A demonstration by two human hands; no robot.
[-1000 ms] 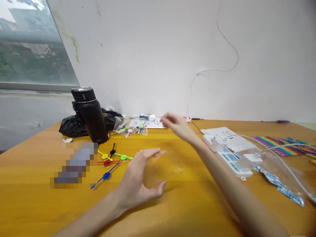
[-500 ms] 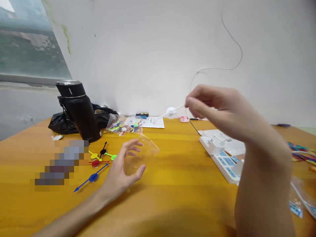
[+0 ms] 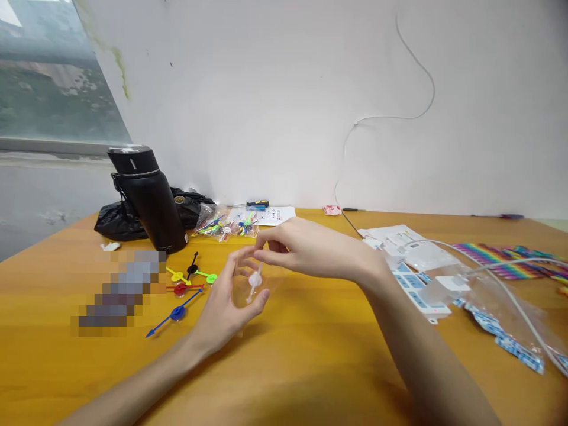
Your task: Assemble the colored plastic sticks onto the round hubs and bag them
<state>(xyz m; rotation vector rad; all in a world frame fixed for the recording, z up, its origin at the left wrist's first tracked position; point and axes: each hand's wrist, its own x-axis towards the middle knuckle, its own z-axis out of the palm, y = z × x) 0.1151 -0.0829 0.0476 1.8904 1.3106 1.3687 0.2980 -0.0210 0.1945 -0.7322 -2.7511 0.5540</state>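
Observation:
My left hand (image 3: 222, 307) is curved, its thumb and fingers apart around a clear plastic bag (image 3: 242, 290), which it holds above the table. A white arrow spinner (image 3: 255, 280) with a round hub hangs tilted at the bag, between the left thumb and fingers. The upper end of the spinner is pinched in the fingertips of my right hand (image 3: 302, 251). Whether the spinner is inside the bag or in front of it is hard to make out. Left of my left hand lie arrow spinners in blue (image 3: 178, 313), red (image 3: 180, 289), yellow (image 3: 177, 277), green (image 3: 212, 278) and black (image 3: 192, 269).
A black bottle (image 3: 153, 207) stands at the back left before a black plastic bag (image 3: 115, 220). Bagged spinners (image 3: 226, 225) and a screwdriver (image 3: 257, 204) lie near the wall. To the right are a white power strip (image 3: 417, 290), cables and rainbow-coloured strips (image 3: 492, 260).
My right hand has come down and left, carrying the white spinner to the clear bag at my left hand. My left hand has barely moved. The view has shifted slightly.

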